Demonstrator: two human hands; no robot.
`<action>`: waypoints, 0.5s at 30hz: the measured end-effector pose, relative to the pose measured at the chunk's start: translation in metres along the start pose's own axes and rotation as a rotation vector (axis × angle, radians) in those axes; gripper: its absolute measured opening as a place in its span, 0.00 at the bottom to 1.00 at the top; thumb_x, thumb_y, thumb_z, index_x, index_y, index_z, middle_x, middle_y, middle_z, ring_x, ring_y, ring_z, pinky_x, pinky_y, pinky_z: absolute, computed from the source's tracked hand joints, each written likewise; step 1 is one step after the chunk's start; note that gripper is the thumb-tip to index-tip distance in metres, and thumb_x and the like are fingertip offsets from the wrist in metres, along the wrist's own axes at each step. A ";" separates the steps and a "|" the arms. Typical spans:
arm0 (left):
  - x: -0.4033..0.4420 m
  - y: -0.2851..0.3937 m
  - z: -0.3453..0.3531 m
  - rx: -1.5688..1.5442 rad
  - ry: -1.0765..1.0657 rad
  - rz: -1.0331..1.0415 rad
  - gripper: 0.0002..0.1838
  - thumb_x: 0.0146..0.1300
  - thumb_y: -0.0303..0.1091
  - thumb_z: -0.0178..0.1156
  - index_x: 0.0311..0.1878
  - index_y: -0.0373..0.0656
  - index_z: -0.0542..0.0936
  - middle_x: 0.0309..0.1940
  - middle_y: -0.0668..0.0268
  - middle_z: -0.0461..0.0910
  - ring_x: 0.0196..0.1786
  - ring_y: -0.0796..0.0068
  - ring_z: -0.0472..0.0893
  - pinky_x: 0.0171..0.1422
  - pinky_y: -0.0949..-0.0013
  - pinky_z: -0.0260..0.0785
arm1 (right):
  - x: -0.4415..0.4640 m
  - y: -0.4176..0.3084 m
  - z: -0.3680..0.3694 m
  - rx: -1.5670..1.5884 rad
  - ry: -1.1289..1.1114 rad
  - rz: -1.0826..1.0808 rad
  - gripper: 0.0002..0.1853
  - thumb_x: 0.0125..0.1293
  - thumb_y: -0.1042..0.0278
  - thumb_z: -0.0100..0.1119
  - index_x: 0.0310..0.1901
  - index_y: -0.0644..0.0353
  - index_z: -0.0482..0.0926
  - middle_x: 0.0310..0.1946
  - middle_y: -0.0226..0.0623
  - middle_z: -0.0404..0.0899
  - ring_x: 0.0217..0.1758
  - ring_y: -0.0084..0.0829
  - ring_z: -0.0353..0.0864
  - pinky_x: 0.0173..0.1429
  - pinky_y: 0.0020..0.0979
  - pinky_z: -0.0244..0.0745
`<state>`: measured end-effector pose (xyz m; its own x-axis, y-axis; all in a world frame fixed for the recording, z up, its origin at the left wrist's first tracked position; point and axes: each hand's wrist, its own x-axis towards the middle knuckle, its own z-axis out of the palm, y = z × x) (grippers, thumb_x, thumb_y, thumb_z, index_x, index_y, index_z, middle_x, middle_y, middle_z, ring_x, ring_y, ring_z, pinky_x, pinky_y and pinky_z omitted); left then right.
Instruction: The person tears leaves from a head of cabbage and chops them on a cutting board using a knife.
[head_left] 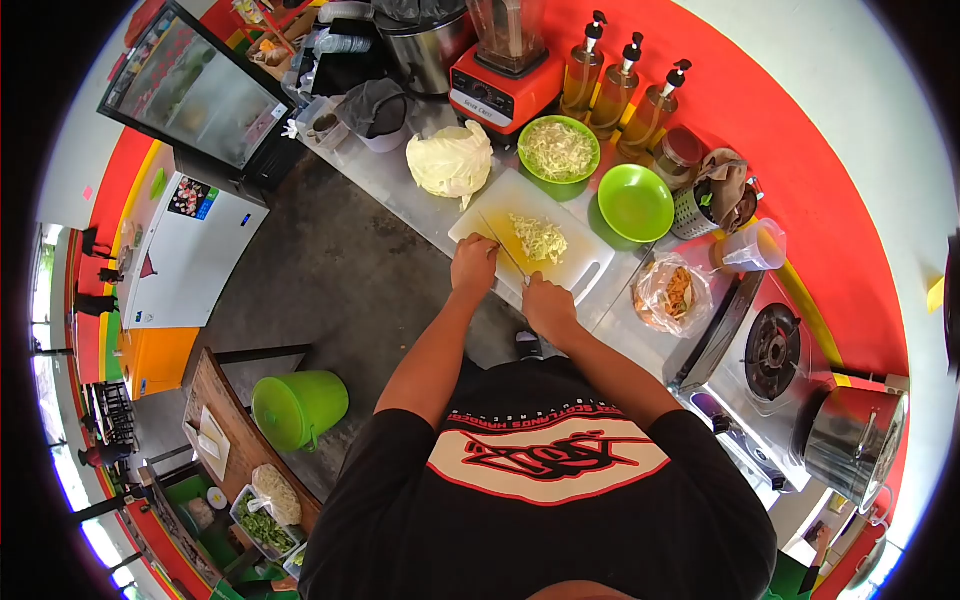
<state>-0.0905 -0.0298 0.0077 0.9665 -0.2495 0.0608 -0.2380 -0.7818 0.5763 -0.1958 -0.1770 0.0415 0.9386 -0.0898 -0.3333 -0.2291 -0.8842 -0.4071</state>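
My right hand (548, 305) is closed round the handle of a knife (504, 246), its thin blade lying across the white cutting board (512, 188). At the near left edge of the board, my left hand (474, 265) is closed, fingers curled beside the blade; whatever they hold is hidden. Just beyond the blade lies a small heap of shredded cabbage (538, 238). A large pale cabbage (450, 162) rests on the counter left of the board. Behind the board, a green bowl (590, 178) is filled with more shreds, and a second green bowl (636, 203) looks empty.
Along the red wall stand a red blender (503, 85), several pump bottles (654, 110) and a utensil holder (700, 205). A plastic bag of orange food (672, 297) sits right of the board, near a gas stove (770, 345). A green bucket (300, 410) stands on the floor.
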 end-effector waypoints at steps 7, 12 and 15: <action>0.001 0.005 -0.005 0.030 -0.029 -0.047 0.06 0.64 0.32 0.67 0.42 0.48 0.90 0.42 0.66 0.85 0.53 0.57 0.81 0.56 0.55 0.77 | 0.026 -0.008 0.001 0.041 0.038 -0.019 0.18 0.78 0.57 0.50 0.47 0.69 0.75 0.35 0.58 0.86 0.38 0.57 0.88 0.46 0.53 0.82; 0.003 0.008 -0.008 -0.027 -0.016 -0.110 0.05 0.63 0.32 0.68 0.41 0.47 0.89 0.41 0.62 0.86 0.51 0.55 0.82 0.56 0.54 0.77 | 0.010 -0.010 -0.002 0.064 0.032 -0.012 0.18 0.78 0.58 0.50 0.47 0.69 0.75 0.35 0.59 0.86 0.40 0.57 0.88 0.48 0.53 0.81; 0.003 0.011 -0.008 -0.018 -0.043 -0.146 0.06 0.62 0.32 0.68 0.41 0.46 0.90 0.42 0.61 0.86 0.51 0.54 0.83 0.56 0.54 0.77 | 0.017 -0.010 0.002 0.050 0.002 0.035 0.18 0.78 0.58 0.50 0.47 0.69 0.76 0.37 0.60 0.86 0.42 0.57 0.88 0.49 0.53 0.81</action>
<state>-0.0898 -0.0341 0.0208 0.9856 -0.1581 -0.0598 -0.0927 -0.8013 0.5910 -0.1777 -0.1686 0.0380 0.9302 -0.1210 -0.3467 -0.2744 -0.8565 -0.4372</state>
